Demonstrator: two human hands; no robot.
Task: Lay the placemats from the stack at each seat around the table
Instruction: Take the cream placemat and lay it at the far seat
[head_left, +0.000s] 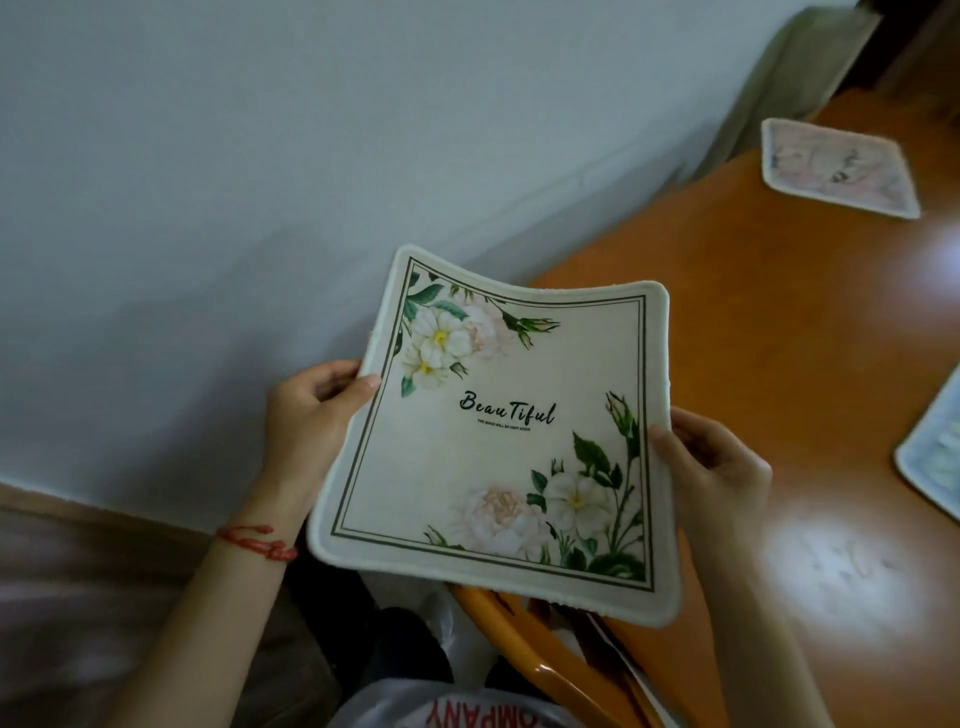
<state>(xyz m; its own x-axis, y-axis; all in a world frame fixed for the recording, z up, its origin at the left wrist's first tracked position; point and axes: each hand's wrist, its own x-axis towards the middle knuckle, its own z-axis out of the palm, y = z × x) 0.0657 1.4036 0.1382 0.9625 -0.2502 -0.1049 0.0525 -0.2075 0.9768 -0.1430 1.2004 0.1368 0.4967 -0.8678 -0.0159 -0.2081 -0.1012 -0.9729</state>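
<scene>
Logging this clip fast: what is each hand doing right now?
Left hand: closed on the left edge of the floral placemat.
Right hand: closed on the same placemat's right edge, held above the table edge.

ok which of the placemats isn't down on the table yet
The cream floral placemat printed "Beautiful", held in the air by the left hand and right hand. The pinkish placemat and bluish placemat lie flat on the table.

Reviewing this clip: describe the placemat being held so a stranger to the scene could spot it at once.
Start at the orange wooden table on the right, then look to its near corner by the grey wall. There the left hand and right hand hold up a cream placemat. Unlike the other mats, it shows white flowers and the word "Beautiful".
</scene>
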